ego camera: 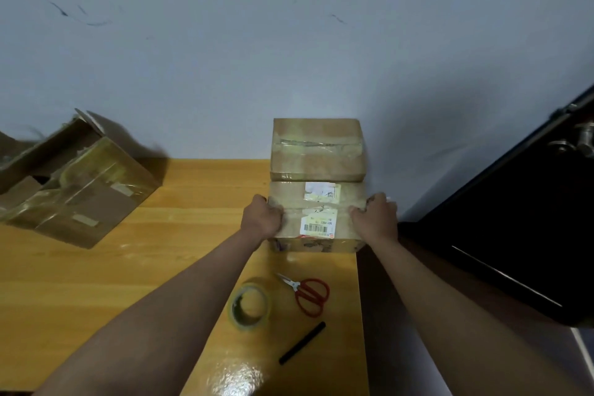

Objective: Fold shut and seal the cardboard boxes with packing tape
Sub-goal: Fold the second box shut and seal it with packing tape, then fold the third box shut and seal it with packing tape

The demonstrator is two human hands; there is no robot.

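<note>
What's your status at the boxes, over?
Left hand and right hand grip the near box by its sides, flaps shut. Far box taped. Tape roll, scissors idle on table. Nothing in the way.

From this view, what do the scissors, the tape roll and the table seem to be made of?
Scissors: shiny metal blades, red handles, probably plastic.
Tape roll: clear glossy film, yellowish where layered, likely on a card core.
Table: wood or wood-look laminate, with visible grain and glossy reflections.
</note>
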